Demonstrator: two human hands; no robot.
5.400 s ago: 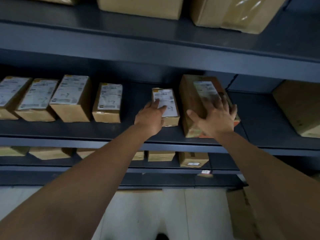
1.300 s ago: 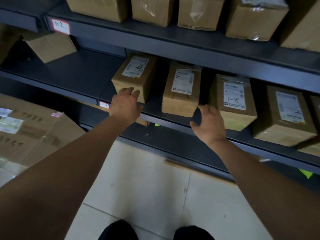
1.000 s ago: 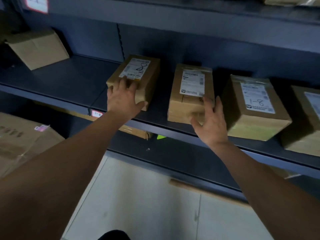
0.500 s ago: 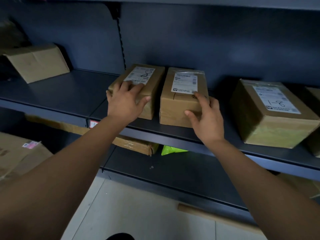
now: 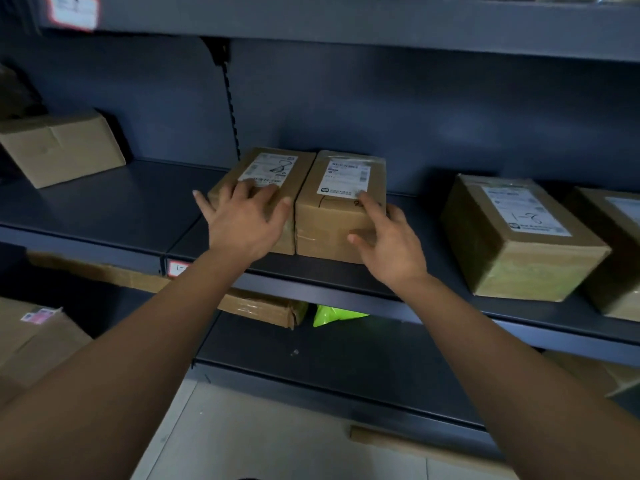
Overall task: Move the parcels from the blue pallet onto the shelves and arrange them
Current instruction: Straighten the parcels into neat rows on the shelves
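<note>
So right now both hands are on two small parcels sitting on the middle shelf (image 5: 104, 206). Left hand (image 5: 242, 223) lies flat with fingers spread over the top front of the left parcel (image 5: 266, 178), not gripping, more pressing. Right hand (image 5: 388, 244) is loose and open too, index fingertip up on top of the right parcel (image 5: 341, 202) near its label, thumb against the front face. Those two boxes look like they're touching side by side, labels up. A bigger taped parcel (image 5: 519, 237) sits well apart to the right, and another plain box (image 5: 62, 147) is off to the left, further back. Can't see the blue pallet from here.

Looks to me like the tidying bit: squaring the pair up. My tips for doing it well:

- push from the front faces with flat palms, not fingertips, so neither box twists
- keep them butted together and slide both back as one unit
- line the front edges up parallel with the shelf lip
- leave the labels facing up and readable
- don't lean on the tops, the cardboard probably dents easily

After that I'd close the gap toward the bigger parcel on the right
</note>
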